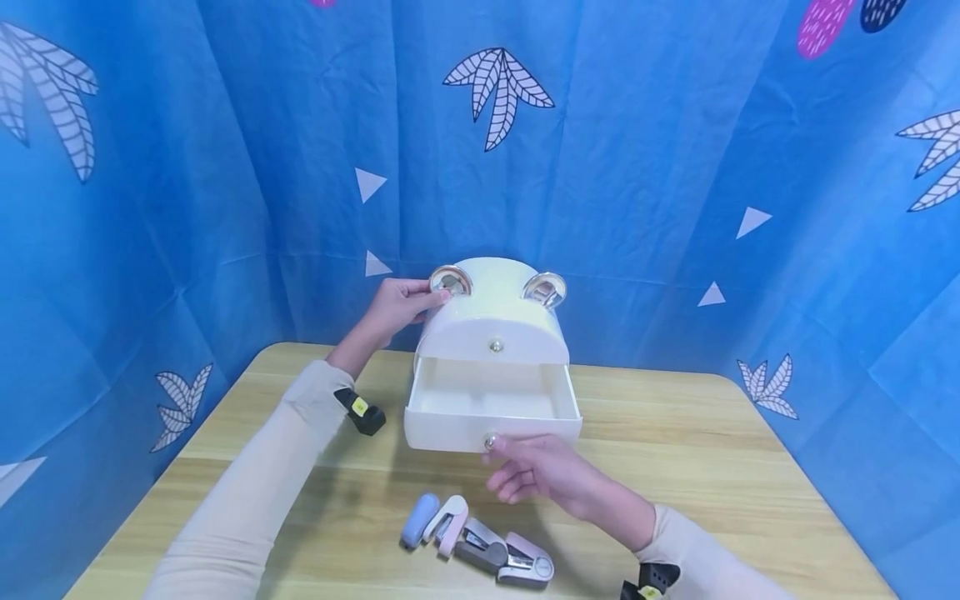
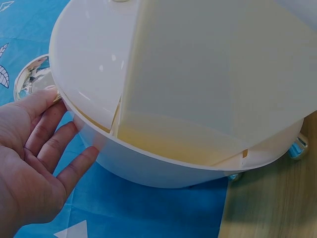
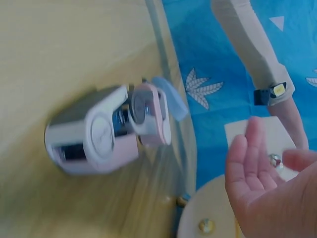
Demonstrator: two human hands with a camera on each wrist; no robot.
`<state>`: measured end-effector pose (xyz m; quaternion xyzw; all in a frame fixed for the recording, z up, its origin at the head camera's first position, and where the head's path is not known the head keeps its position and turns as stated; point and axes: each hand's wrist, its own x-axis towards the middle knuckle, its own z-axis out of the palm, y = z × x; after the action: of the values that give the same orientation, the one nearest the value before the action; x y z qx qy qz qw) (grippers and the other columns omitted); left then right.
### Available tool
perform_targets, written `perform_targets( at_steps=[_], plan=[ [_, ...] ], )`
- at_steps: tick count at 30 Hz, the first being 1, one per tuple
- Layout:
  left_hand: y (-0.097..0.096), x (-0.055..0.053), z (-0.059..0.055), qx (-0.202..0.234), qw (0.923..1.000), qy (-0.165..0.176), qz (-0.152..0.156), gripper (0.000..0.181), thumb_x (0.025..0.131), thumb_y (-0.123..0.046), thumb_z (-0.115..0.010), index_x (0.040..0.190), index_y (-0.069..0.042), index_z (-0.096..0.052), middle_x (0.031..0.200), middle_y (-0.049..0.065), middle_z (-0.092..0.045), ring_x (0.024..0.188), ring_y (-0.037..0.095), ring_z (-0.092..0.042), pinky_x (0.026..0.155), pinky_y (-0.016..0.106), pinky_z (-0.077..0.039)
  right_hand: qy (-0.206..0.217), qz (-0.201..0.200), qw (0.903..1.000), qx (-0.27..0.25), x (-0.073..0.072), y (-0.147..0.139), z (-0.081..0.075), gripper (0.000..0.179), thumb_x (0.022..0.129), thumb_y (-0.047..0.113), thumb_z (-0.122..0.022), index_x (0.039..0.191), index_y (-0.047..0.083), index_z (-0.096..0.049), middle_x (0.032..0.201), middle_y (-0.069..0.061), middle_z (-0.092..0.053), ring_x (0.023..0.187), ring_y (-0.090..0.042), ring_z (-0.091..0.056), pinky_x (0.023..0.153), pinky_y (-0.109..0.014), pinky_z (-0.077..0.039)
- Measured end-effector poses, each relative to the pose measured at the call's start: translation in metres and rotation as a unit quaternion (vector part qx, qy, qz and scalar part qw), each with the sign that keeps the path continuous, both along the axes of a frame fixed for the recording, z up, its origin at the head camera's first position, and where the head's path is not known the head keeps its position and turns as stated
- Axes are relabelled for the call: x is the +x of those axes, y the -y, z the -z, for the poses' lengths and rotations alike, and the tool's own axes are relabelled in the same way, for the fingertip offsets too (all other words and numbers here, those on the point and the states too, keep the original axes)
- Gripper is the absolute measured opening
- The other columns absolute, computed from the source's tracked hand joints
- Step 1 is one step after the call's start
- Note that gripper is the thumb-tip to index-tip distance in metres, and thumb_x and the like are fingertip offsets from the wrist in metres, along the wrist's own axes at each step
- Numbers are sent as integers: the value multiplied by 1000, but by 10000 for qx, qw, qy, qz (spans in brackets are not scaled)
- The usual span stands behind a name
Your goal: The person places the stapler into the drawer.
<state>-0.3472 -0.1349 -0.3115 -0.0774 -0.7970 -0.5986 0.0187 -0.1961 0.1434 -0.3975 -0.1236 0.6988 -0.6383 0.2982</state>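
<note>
A white drawer box point(image 1: 491, 317) with two shiny silver ears stands at the back of the table, its lower drawer point(image 1: 450, 429) pulled out and bare inside. My left hand point(image 1: 411, 302) pinches the silver ear point(image 1: 451, 282) on the box's left side; the left wrist view shows thumb and forefinger at the ear's base, other fingers spread along the shell. At the drawer front, my right hand point(image 1: 543, 473) has thumb and forefinger at the small round knob point(image 1: 490, 442), the remaining fingers loosely bent. In the right wrist view that knob point(image 3: 276, 161) shows beside the thumb.
Several mini staplers point(image 1: 482, 546), in blue, white, pink and grey, lie in a row on the wooden table point(image 1: 675, 467) in front of the drawer. A second knob point(image 1: 496, 345) is on the box's rounded upper front. Blue patterned curtain point(image 1: 637, 167) surrounds the table.
</note>
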Motion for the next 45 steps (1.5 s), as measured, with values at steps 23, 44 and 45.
perform_targets(
  at_steps=[23,44,45],
  plan=[
    [0,-4,5,36,9999,-120,-6,45,94,-30,-75,131,-5,-69,138,15,-65,129,31,-61,105,48,-53,-3830,-1904,8270,3649,16,-32,15,63,70,43,-91,120,10,-72,95,7,-74,84,0,-62,74,-19,-52],
    [-1,-2,5,99,9998,-173,-1,44,94,-30,-75,130,-5,-70,137,15,-66,127,30,-63,103,48,-54,-4508,-2223,7530,4247,26,-25,30,28,64,29,-91,78,24,-67,64,21,-45,57,4,-34,51,-14,-33],
    [-1,-1,5,95,9998,-165,-12,44,94,-30,-75,129,-5,-70,137,15,-66,128,30,-62,103,48,-54,-4462,-2204,7571,4233,25,-26,30,27,64,27,-90,78,24,-68,63,21,-45,57,4,-34,51,-15,-33]
  ],
)
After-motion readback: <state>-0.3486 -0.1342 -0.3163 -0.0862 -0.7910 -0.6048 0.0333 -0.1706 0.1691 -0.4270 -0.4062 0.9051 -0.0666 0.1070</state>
